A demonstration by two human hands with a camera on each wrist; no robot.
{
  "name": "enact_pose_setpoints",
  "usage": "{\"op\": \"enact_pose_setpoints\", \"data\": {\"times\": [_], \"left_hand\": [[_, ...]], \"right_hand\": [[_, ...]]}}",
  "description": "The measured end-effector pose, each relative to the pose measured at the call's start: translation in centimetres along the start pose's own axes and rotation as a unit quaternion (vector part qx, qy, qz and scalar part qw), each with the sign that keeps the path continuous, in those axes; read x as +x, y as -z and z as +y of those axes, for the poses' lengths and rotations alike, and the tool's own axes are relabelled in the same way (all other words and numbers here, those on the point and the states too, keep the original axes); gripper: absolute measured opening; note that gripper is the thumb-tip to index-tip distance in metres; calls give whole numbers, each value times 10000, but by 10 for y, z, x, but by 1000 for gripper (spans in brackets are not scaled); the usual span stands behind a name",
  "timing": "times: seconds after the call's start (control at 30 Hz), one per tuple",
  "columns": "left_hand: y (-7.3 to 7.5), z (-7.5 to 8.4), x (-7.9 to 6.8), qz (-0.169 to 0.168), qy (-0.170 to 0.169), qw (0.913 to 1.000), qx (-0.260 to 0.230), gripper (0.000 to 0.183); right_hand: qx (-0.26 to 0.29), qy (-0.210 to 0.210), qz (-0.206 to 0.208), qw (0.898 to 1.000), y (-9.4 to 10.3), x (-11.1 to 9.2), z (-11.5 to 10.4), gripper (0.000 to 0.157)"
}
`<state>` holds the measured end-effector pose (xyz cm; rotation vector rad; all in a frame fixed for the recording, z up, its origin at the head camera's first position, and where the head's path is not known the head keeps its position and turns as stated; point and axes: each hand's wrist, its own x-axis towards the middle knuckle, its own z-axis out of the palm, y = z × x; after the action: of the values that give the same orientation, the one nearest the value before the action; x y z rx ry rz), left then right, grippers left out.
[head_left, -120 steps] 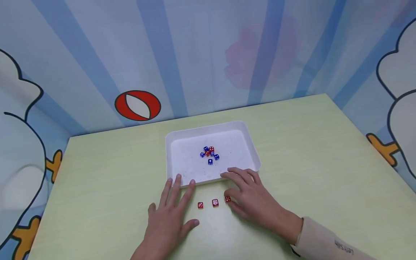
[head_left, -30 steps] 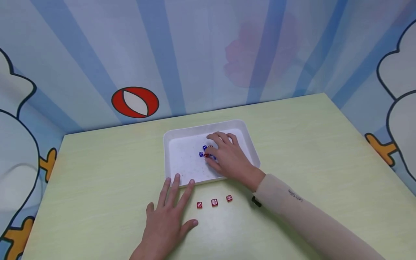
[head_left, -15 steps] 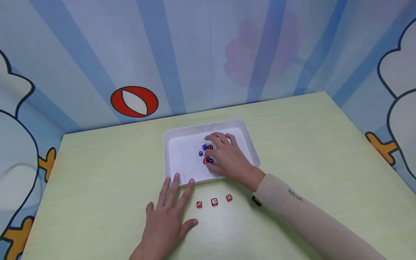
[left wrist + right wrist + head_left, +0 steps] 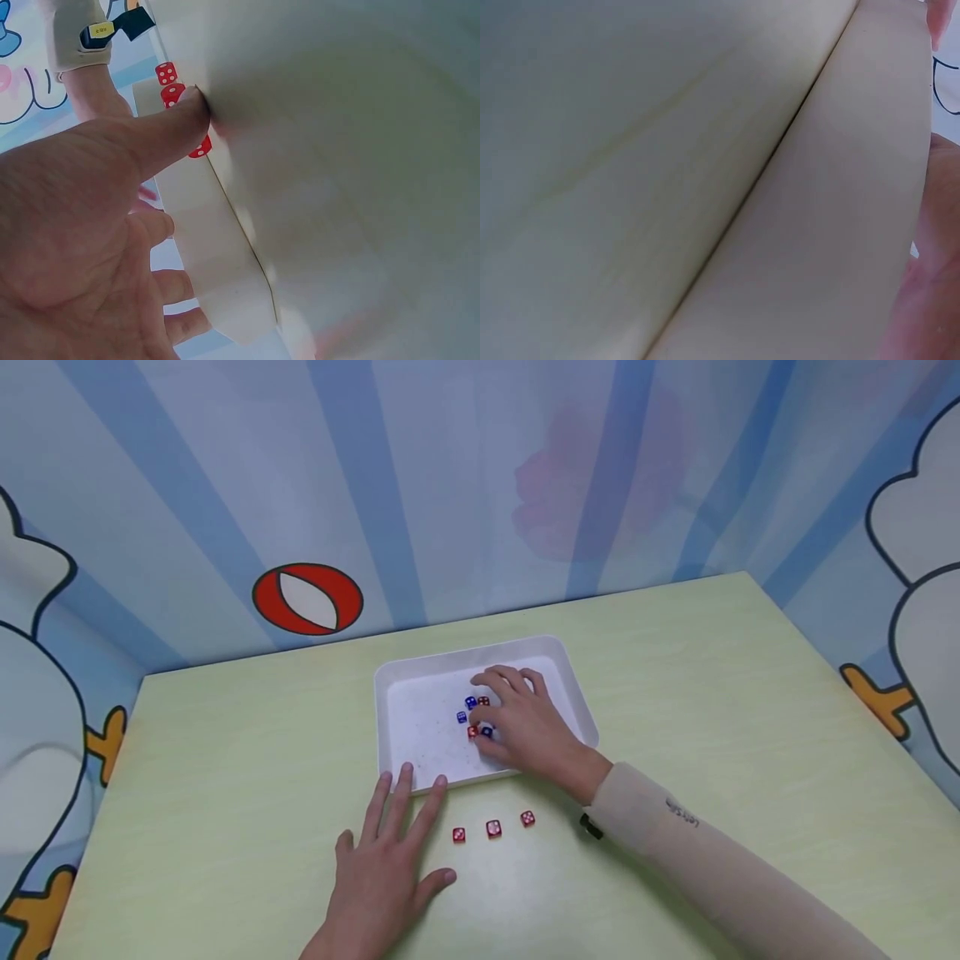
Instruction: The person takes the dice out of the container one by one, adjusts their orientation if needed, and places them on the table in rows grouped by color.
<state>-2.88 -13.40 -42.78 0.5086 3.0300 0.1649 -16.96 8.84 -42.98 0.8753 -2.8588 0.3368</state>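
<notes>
Blue stripes [image 4: 371,468] run down the big wall [image 4: 465,468] behind a pale green table [image 4: 712,710]. On the table is a white tray [image 4: 420,710]. The left hand [image 4: 386,868] lies flat with its fingers spread, its fingertips at the tray's near edge, and it holds nothing. The right hand [image 4: 521,722] is over the tray, finger and thumb bent close by a red die [image 4: 472,732], but I cannot tell if they pinch it. Three red dice [image 4: 493,829] sit in a row on the table in front of the tray, so those look done. One more red die [image 4: 483,701] shows in the tray, so two reds seem not lined up yet. Three blue dice [image 4: 461,717] show there too, and the hand may hide more.
</notes>
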Motion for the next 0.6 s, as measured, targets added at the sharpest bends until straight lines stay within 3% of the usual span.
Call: {"op": "enact_pose_setpoints", "data": {"times": [0.6], "left_hand": [[0,1,0,7,2,10000,40,101]], "right_hand": [[47,23,685,9976,7,-29,4,14]]}}
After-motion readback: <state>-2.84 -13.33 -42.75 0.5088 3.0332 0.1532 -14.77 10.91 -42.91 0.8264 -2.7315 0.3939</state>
